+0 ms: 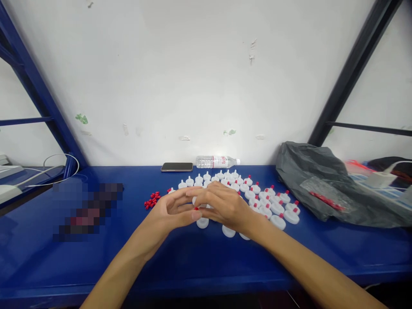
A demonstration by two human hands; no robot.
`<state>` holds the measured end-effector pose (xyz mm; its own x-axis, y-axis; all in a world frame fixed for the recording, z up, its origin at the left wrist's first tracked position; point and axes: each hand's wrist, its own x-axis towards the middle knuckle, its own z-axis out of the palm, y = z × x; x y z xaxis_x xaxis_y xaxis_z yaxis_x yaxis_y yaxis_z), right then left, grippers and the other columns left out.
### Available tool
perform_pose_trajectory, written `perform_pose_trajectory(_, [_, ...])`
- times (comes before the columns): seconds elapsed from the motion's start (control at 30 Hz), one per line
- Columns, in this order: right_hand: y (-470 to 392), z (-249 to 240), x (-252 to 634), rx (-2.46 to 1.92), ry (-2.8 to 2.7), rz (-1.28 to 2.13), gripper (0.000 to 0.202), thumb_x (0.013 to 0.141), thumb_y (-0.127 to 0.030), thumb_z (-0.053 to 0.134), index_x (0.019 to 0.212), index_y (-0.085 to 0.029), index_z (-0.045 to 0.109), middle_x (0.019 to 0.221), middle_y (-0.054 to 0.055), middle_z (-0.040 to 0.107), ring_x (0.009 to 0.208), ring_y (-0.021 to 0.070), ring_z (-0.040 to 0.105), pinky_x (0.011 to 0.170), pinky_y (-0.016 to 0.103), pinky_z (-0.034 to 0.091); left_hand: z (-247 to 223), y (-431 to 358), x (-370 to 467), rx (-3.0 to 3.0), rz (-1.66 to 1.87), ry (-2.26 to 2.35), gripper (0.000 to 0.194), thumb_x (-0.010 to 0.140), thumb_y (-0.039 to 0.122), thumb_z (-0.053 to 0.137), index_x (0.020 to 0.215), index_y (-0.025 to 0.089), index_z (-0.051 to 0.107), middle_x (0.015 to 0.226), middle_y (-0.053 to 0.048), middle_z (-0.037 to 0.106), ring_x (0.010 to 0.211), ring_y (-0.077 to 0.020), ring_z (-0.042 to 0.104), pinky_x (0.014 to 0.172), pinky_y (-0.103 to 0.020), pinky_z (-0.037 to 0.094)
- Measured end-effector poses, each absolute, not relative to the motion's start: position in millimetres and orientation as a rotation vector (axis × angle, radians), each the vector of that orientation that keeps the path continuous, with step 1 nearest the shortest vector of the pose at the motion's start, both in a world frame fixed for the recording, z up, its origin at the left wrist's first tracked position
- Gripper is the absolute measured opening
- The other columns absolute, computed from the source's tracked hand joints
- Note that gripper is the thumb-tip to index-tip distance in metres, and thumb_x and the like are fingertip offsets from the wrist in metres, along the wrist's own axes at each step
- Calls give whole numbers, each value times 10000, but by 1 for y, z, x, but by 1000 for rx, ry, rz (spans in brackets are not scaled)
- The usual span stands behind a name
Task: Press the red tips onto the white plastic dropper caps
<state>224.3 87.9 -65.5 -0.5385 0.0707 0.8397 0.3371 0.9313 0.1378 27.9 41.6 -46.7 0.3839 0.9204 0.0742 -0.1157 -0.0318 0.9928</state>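
Observation:
My left hand (pixel 174 209) and my right hand (pixel 227 205) meet over the front of a group of white round spouted pieces. A small red cap (pixel 196 208) shows at my left thumb tip, close against my right fingers. My left fingers arch over toward the right hand, and its thumb presses in from below. The fingers of my right hand are curled together, hiding whatever they grip. Just under the hands is a white round piece (pixel 202 222). Several white pieces (pixel 277 221) at the right bear red caps; those at the back left (pixel 189 182) have bare white spouts.
Loose red caps (pixel 152 200) lie in a small pile left of the hands. A phone (pixel 177 167) and a plastic bottle (pixel 217 162) lie by the wall. A dark plastic bag (pixel 299 180) with a clear packet (pixel 326 195) covers the right of the blue table (pixel 193 268).

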Motion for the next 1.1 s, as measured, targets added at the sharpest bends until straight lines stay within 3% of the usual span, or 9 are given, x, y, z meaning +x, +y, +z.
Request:
perform_pose_trajectory(0.1, [85, -64, 222, -273, -2068, -386, 220, 1082, -272, 573, 877, -216, 629, 743, -12, 735, 608, 119, 603, 658, 286, 455, -45, 38, 31, 1323, 999, 744, 402, 770, 334, 854, 1135, 192, 763, 1192, -108, 796, 1156, -298, 730, 999, -372, 561])
perform_pose_trajectory(0.2, [83, -65, 221, -305, -2078, -440, 227, 1069, -236, 579, 849, -226, 637, 713, -34, 731, 564, 110, 570, 647, 295, 441, -46, 37, 32, 1332, 1009, 755, 406, 736, 345, 878, 1083, 177, 749, 1089, -114, 811, 1058, -300, 757, 943, -381, 576])
perform_pose_trajectory(0.3, [82, -67, 222, -326, -2075, -471, 230, 1065, -231, 564, 850, -227, 645, 871, 8, 804, 586, 115, 591, 667, 302, 465, -47, 38, 33, 1323, 1041, 775, 414, 718, 345, 891, 1055, 173, 722, 992, -102, 815, 957, -281, 770, 875, -375, 592])
perform_pose_trajectory(0.43, [80, -68, 222, -340, -2071, -442, 246, 1080, -308, 546, 869, -231, 645, 996, 12, 841, 546, 101, 618, 570, 290, 448, -49, 37, 35, 1306, 1078, 791, 340, 707, 308, 910, 952, 180, 712, 858, -50, 811, 825, -225, 773, 801, -327, 603])
perform_pose_trajectory(0.57, [75, -67, 219, -304, -2052, -361, 117, 1069, -317, 580, 1023, -232, 646, 1143, 1, 831, 575, 76, 687, 525, 250, 454, -50, 36, 33, 1271, 1115, 774, 313, 700, 274, 928, 895, 184, 700, 773, -4, 796, 740, -171, 758, 740, -260, 588])
perform_pose_trajectory(0.67, [72, -67, 218, -298, -2044, -320, 124, 1044, -284, 610, 1156, -234, 622, 1163, 8, 826, 561, 78, 690, 501, 240, 459, -51, 37, 31, 1284, 1125, 773, 299, 720, 289, 924, 881, 181, 697, 757, -3, 794, 718, -152, 747, 708, -230, 572])
perform_pose_trajectory(0.83, [75, -65, 220, -344, -2008, -339, 81, 1043, -237, 600, 966, -223, 621, 1054, 11, 842, 455, 59, 586, 477, 224, 444, -49, 42, 28, 1428, 1094, 805, 433, 798, 396, 877, 1144, 190, 718, 985, -64, 834, 919, -215, 780, 845, -286, 600])
perform_pose_trajectory(0.93, [80, -58, 226, -398, -1953, -318, 45, 1022, -212, 650, 978, -208, 652, 1140, 53, 812, 518, 58, 596, 532, 219, 480, -45, 46, 20, 1618, 1163, 1005, 515, 869, 518, 782, 1270, 207, 688, 1111, -83, 818, 1024, -243, 762, 890, -314, 596])
perform_pose_trajectory(1.1, [95, -49, 243, -803, -1863, -226, 94, 1025, -283, 655, 1006, -224, 726, 1039, 33, 767, 564, 86, 600, 567, 254, 474, -35, 52, -12, 1927, 1219, 1458, 382, 947, 573, 616, 1056, 228, 739, 981, -46, 810, 881, -233, 741, 764, -315, 558])
